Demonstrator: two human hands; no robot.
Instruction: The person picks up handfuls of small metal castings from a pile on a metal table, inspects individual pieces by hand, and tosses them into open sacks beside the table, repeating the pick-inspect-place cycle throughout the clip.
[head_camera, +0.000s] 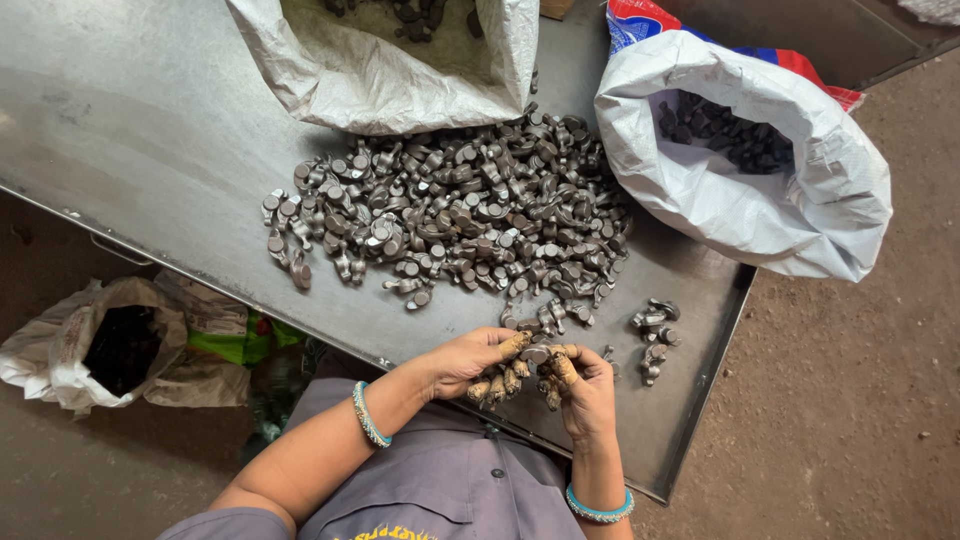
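We hold one small dark grey metal forging (534, 353) between both hands at the near edge of the grey sheet-metal bench (150, 130): left hand (470, 362) and right hand (582, 385), fingertips wrapped, both closed on it. The large heap of like forgings (450, 210) lies ahead, seemingly unhandled; a small cluster (655, 335) sits apart at right. By our judgement, most of the work remains.

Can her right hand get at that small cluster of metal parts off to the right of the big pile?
Probably yes. The right hand sits just left of the small cluster on the metal table, with only bare tabletop between them, though it holds a metal part together with the left hand.
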